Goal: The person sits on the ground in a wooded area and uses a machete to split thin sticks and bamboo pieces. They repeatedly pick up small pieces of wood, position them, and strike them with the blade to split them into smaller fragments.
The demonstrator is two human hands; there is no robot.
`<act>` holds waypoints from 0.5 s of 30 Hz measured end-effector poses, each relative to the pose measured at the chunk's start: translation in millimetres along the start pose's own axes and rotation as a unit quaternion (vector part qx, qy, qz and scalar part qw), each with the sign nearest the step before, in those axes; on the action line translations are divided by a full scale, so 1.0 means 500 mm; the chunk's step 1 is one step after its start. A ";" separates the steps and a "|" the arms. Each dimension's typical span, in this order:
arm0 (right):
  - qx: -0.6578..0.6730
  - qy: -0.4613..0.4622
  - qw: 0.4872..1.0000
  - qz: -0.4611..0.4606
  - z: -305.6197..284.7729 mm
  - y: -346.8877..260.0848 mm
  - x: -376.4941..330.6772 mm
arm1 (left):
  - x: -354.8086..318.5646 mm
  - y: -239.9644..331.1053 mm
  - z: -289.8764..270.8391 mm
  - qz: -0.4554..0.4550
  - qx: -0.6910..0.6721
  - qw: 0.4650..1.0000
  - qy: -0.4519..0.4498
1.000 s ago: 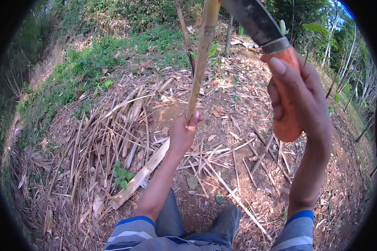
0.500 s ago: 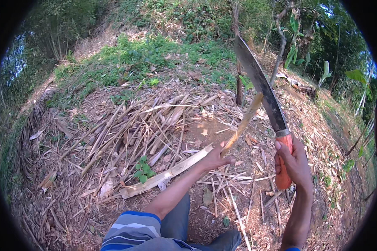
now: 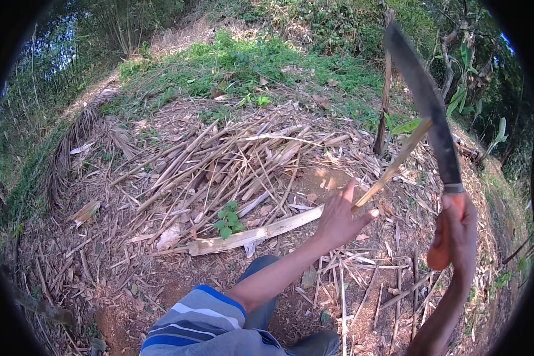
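My left hand has a slim, pale wooden stick in the gap between thumb and forefinger. The thumb sticks out to the side, so the grip looks loose; the other fingers are partly hidden. The stick slants up and to the right. Its upper end overlaps the blade of a machete; whether the two touch, I cannot tell. My right hand is wrapped round the machete's red-orange handle, holding the dark, curved blade upward. Below my left hand, a long split piece of pale wood lies on the ground.
A heap of cut sticks spreads ahead on the left. A small green plant grows beside the split wood. Thin strips litter the ground by my legs. A thin upright post stands at the far right, before greenery.
My view has swung left, so the scene sits further right. The machete is still raised, its blade now slightly blurred. My left hand's fingers look more spread at the stick.
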State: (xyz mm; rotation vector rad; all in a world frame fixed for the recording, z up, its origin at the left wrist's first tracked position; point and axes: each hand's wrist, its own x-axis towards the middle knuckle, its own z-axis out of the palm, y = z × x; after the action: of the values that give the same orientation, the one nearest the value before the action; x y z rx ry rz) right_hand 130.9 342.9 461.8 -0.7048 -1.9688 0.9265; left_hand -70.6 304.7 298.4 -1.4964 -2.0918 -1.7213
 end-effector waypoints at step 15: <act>-0.018 -0.004 0.997 0.071 -0.016 0.042 -0.100 | -0.058 -0.116 0.112 0.054 -0.150 0.977 -0.145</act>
State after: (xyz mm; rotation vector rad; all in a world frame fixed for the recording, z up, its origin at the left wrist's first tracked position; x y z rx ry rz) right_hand 165.4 320.6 425.7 -0.8721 -1.9668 0.9830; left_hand -66.4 334.9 218.2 -2.0146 -1.8827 -1.9501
